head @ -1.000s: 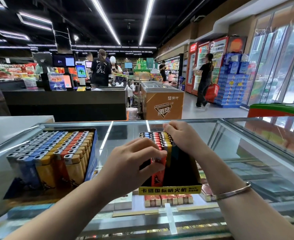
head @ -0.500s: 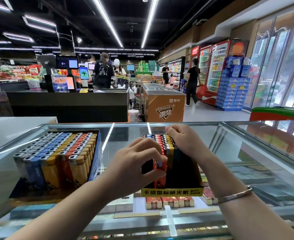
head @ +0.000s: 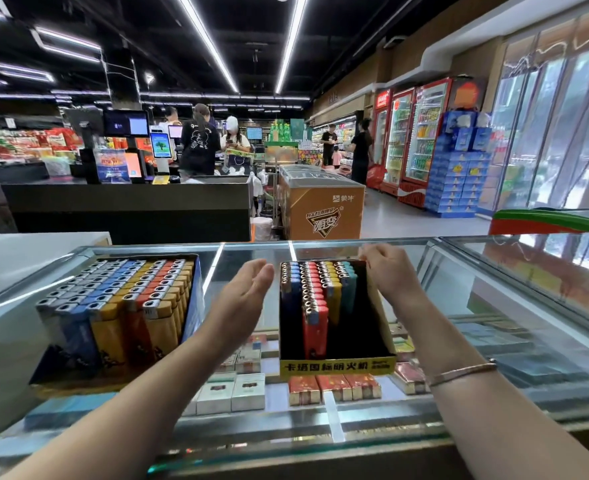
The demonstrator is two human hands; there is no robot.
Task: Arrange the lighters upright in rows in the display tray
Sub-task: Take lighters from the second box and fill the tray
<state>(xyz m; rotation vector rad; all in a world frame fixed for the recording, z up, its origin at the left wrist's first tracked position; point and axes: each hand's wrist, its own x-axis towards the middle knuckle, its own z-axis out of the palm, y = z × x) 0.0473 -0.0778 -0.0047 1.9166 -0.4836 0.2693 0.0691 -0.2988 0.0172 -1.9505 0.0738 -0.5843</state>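
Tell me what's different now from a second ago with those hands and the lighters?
The left hand has let go of the red lighters and drawn back leftward, now open beside the black cardboard display tray with the yellow front label. The right hand stays curled at the tray's far right corner. The upright rows of coloured plastic lighters and the full blue tray of lighters on the glass counter look unchanged.
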